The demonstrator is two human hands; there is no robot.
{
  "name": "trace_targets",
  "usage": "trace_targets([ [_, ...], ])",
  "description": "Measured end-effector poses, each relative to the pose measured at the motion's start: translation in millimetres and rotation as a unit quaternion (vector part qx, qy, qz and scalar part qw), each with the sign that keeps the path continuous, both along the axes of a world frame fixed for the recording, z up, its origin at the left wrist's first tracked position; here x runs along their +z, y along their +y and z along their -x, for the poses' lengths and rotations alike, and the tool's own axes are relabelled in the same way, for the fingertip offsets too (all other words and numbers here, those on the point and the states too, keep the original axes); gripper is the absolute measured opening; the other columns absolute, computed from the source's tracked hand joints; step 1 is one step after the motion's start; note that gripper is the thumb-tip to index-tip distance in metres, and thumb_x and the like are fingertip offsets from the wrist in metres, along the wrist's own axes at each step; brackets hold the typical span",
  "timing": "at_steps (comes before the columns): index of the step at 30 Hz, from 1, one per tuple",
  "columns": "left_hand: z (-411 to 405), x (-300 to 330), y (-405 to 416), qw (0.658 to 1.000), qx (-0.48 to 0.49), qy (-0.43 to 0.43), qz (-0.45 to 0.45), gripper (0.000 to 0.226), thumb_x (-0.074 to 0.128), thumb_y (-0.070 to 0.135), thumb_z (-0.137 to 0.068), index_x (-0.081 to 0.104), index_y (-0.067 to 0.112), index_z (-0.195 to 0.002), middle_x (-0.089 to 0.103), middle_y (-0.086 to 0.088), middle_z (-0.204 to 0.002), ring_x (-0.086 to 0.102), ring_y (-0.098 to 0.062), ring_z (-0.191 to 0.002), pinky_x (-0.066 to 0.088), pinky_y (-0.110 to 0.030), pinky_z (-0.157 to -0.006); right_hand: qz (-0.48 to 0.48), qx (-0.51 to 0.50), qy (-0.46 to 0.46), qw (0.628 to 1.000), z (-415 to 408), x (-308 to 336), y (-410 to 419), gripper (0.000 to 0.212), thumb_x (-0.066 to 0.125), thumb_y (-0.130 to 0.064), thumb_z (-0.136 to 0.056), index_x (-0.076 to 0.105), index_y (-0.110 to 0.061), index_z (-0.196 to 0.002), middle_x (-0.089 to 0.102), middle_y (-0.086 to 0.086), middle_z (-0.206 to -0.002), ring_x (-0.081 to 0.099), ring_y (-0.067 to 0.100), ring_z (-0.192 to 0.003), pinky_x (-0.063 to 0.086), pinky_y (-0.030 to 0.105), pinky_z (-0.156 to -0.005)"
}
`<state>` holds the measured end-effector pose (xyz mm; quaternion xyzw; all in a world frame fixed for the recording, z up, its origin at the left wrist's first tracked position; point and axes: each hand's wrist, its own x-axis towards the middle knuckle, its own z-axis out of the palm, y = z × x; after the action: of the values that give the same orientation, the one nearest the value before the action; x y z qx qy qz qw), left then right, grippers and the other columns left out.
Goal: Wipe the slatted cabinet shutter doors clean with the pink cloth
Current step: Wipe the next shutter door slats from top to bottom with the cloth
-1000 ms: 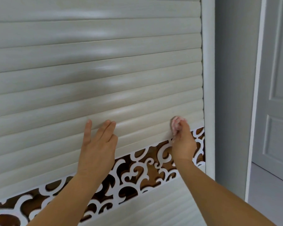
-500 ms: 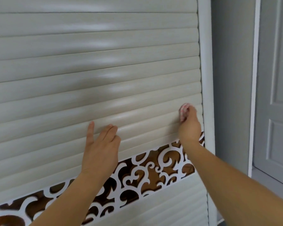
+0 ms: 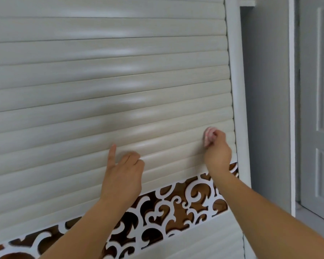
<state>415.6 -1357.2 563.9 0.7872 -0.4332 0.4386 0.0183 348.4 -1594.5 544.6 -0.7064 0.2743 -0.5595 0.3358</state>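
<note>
The right hand (image 3: 216, 154), bunching the pink cloth (image 3: 208, 135), has slid left along a slat (image 3: 157, 144); left hand's (image 3: 123, 174) fingers now curl, gripping nothing, so wiping continues.

Grey wall (image 3: 266, 109), panelled door (image 3: 322, 109) (right side).

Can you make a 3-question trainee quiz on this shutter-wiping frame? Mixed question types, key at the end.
1. Multiple choice: the pink cloth is held by A) the left hand, B) the right hand, C) neither hand.
2. True or false: the left hand is gripping the carved panel below the slats.
3. Fill in: the cloth is pressed against the shutter close to its ____ edge, by the white frame.

Key: 1) B, the right hand holds it bunched. 2) False: it rests on the slats, index finger pointing up. 3) right.
</note>
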Motion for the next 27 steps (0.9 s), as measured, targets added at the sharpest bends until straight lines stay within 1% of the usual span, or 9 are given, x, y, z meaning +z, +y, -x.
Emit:
trace_targets([
  [2, 7, 8, 3, 0.999, 0.019, 0.03, -0.011, 0.031, 0.048, -0.012, -0.05, 0.053, 0.016, -0.061, 0.066, -0.007, -0.093, 0.065, -0.024, -0.092, 0.008, -0.056, -0.11, -0.015, -0.048, -0.001, 0.999, 0, 20, -2, 0.039, 0.042, 0.004, -0.092, 0.045, -0.011, -0.128, 0.058, 0.009, -0.105, 0.047, 0.014, -0.085, 0.037, 0.024, -0.075],
  [5, 11, 16, 10, 0.996, 0.067, 0.061, -0.026, 0.033, 0.041, -0.007, -0.072, 0.057, 0.018, -0.087, 0.051, 0.001, -0.127, 0.045, -0.014, -0.123, -0.016, -0.049, -0.109, -0.002, -0.029, 0.002, 1.0, -12, 32, 16, 0.036, 0.042, -0.001, -0.094, 0.05, -0.017, -0.125, 0.049, -0.003, -0.098, 0.046, 0.011, -0.089, 0.035, 0.02, -0.077],
  [7, 11, 19, 17, 0.995, 0.073, 0.063, -0.023, 0.032, 0.042, -0.006, -0.073, 0.055, 0.02, -0.085, 0.051, 0.003, -0.128, 0.045, -0.012, -0.122, -0.019, -0.047, -0.108, 0.049, -0.023, 0.02, 0.998, -18, 33, 44, 0.013, 0.047, -0.021, -0.094, 0.059, -0.025, -0.09, 0.052, -0.003, -0.084, 0.046, 0.014, -0.079, 0.037, 0.024, -0.073],
  [8, 10, 19, 21, 0.996, 0.07, 0.06, -0.023, 0.032, 0.047, -0.009, -0.067, 0.054, 0.021, -0.077, 0.057, 0.001, -0.12, 0.052, -0.015, -0.115, -0.014, -0.05, -0.109, 0.069, -0.018, 0.018, 0.997, -24, 33, 56, 0.016, 0.047, -0.026, -0.093, 0.055, -0.027, -0.08, 0.053, -0.001, -0.081, 0.047, 0.016, -0.076, 0.039, 0.027, -0.072],
  [11, 7, 21, 29, 0.994, 0.068, 0.081, -0.001, 0.038, 0.05, -0.013, -0.058, 0.043, 0.024, -0.065, 0.064, -0.002, -0.106, 0.06, -0.019, -0.103, -0.003, -0.052, -0.11, 0.196, 0.031, -0.045, 0.979, -41, 23, 87, 0.045, 0.047, -0.006, -0.09, 0.048, -0.048, -0.108, 0.054, 0.002, -0.115, 0.054, 0.022, -0.102, 0.046, 0.039, -0.088],
  [14, 13, 24, 31, 0.992, 0.091, 0.084, 0.031, 0.032, 0.04, -0.006, -0.074, 0.048, 0.024, -0.083, 0.049, 0.005, -0.129, 0.04, -0.011, -0.126, -0.019, -0.045, -0.108, 0.295, 0.088, -0.014, 0.951, -48, 8, 116, 0.044, 0.04, 0.002, -0.088, 0.043, -0.017, -0.128, 0.048, 0.01, -0.131, 0.048, 0.03, -0.119, 0.045, 0.048, -0.096],
  [22, 23, 28, 33, 0.986, 0.122, 0.098, 0.052, 0.03, 0.036, 0.003, -0.081, 0.05, 0.026, -0.094, 0.044, 0.012, -0.128, 0.038, -0.007, -0.124, -0.014, -0.046, -0.11, 0.556, 0.123, 0.103, 0.816, -56, -3, 106, 0.048, 0.045, 0.002, -0.076, 0.064, -0.007, -0.119, 0.059, 0.019, -0.128, 0.057, 0.037, -0.116, 0.055, 0.054, -0.079],
  [24, 23, 25, 36, 0.986, 0.124, 0.101, 0.053, 0.03, 0.038, -0.001, -0.078, 0.049, 0.025, -0.09, 0.046, 0.011, -0.125, 0.04, -0.009, -0.121, -0.016, -0.045, -0.109, 0.57, 0.09, 0.097, 0.811, -51, 5, 95, 0.05, 0.038, 0.0, -0.076, 0.066, -0.007, -0.117, 0.061, 0.017, -0.125, 0.06, 0.035, -0.113, 0.056, 0.051, -0.077],
  [27, 19, 21, 42, 0.986, 0.111, 0.103, 0.071, 0.029, 0.04, -0.005, -0.073, 0.048, 0.022, -0.082, 0.051, 0.007, -0.117, 0.046, -0.013, -0.113, -0.016, -0.045, -0.11, 0.523, 0.076, 0.077, 0.845, -52, 16, 100, 0.053, 0.031, -0.002, -0.075, 0.068, -0.006, -0.113, 0.063, 0.016, -0.122, 0.061, 0.033, -0.112, 0.057, 0.048, -0.076],
])
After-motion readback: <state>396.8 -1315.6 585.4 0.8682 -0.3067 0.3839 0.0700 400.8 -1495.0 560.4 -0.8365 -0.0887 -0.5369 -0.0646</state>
